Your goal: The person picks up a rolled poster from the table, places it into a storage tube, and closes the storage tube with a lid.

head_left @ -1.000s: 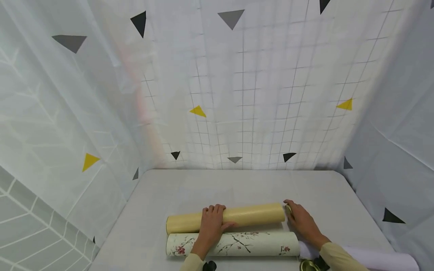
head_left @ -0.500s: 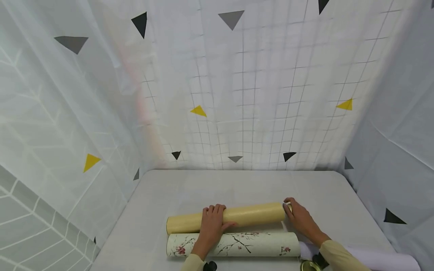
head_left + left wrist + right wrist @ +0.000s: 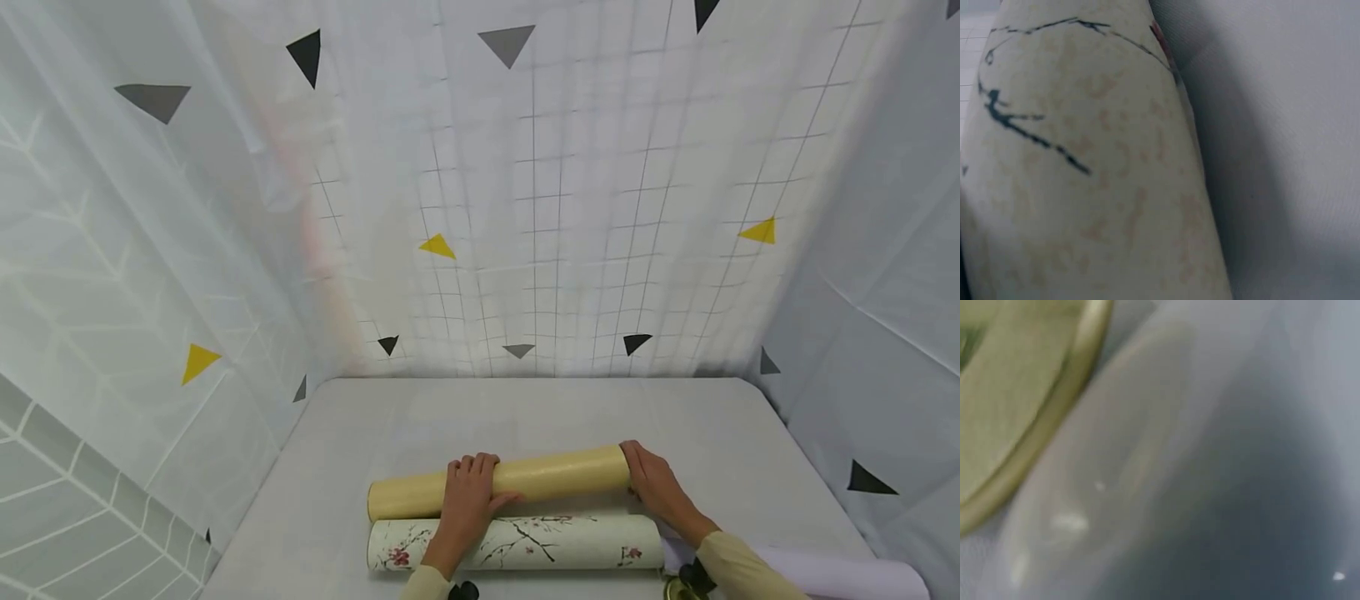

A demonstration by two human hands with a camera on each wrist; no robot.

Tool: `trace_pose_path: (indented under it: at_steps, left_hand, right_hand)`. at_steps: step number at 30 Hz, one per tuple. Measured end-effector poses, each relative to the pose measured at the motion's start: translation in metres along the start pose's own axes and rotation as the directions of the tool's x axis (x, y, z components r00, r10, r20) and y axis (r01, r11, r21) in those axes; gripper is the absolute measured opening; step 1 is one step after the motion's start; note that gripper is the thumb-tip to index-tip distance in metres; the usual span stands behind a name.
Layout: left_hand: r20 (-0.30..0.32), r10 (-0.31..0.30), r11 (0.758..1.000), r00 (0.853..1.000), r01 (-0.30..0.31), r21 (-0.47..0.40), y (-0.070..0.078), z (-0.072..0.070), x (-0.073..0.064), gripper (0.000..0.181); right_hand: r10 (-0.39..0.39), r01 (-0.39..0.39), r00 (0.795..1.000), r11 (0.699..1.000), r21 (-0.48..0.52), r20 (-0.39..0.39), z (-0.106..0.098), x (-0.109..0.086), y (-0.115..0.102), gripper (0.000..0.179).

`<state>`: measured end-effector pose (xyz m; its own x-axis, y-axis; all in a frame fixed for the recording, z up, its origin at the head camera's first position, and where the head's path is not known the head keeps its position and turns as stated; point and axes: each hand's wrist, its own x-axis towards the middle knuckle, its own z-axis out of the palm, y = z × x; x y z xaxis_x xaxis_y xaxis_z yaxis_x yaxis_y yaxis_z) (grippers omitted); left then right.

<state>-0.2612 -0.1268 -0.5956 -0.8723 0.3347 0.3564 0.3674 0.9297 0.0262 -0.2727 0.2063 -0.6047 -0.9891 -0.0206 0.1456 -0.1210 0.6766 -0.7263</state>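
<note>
Left hand: the left hand (image 3: pixel 471 492) grips the yellow tube (image 3: pixel 561 477) left of its middle, fingers over the top and thumb along the near side.
Right hand: the right hand (image 3: pixel 660 483) holds the yellow tube's right end, fingers curled over it; what lies under the palm is hidden.
Yellow tube: lies aslant, its right end farther from the person than its left; only the head view clearly shows it.
Flowered tube: the flowered tube (image 3: pixel 585 542) lies on the near side of the yellow tube, just beside it, under the left wrist. The left wrist view adds a close look at its dark branch lines and faint tan blotches.
Gold-rimmed round piece: the gold-rimmed round piece (image 3: pixel 677 590) is nearer the person than the yellow tube's right end, mostly cut off in the head view; the right wrist view shows its thick rim and yellowish face. Container or lid, I cannot tell.
White roll: the white roll (image 3: pixel 840 570) extends rightward, beyond the yellow tube's right end, partly behind a beige sleeve (image 3: pixel 742 567).
Tube contents: not visible in either tube.
Surface: the pale surface (image 3: pixel 562 408) stretches beyond the yellow tube to a white curtain (image 3: pixel 495 167).
</note>
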Motion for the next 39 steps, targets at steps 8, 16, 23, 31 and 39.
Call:
trace_pose_path:
  at_steps: [8,16,23,31,39]
  left_hand:
    - [-0.019,0.018,1.000,1.000,-0.017,0.022,0.000,0.001,-0.001,0.068]
    - [-0.015,0.015,1.000,1.000,-0.015,0.006,0.000,-0.002,0.001,0.069]
    - [-0.024,0.013,1.000,1.000,-0.012,0.007,0.001,-0.002,-0.001,0.067]
    - [-0.018,0.011,1.000,1.000,-0.011,0.020,0.001,-0.002,-0.001,0.067]
    - [-0.016,0.016,1.000,1.000,-0.016,-0.011,0.002,-0.004,0.001,0.063]
  right_hand:
    - [0.093,-0.096,0.995,0.991,0.092,0.036,0.000,0.000,-0.001,0.046]
    - [0.090,-0.094,0.995,0.990,0.103,0.044,0.000,0.003,-0.003,0.051]
    - [0.107,-0.120,0.990,0.983,0.141,0.094,-0.002,0.005,-0.009,0.055]
    - [0.026,-0.048,0.992,0.983,0.174,0.126,-0.002,0.007,-0.006,0.041]
    - [-0.039,0.027,0.996,0.990,0.137,0.084,-0.001,0.011,-0.005,0.032]
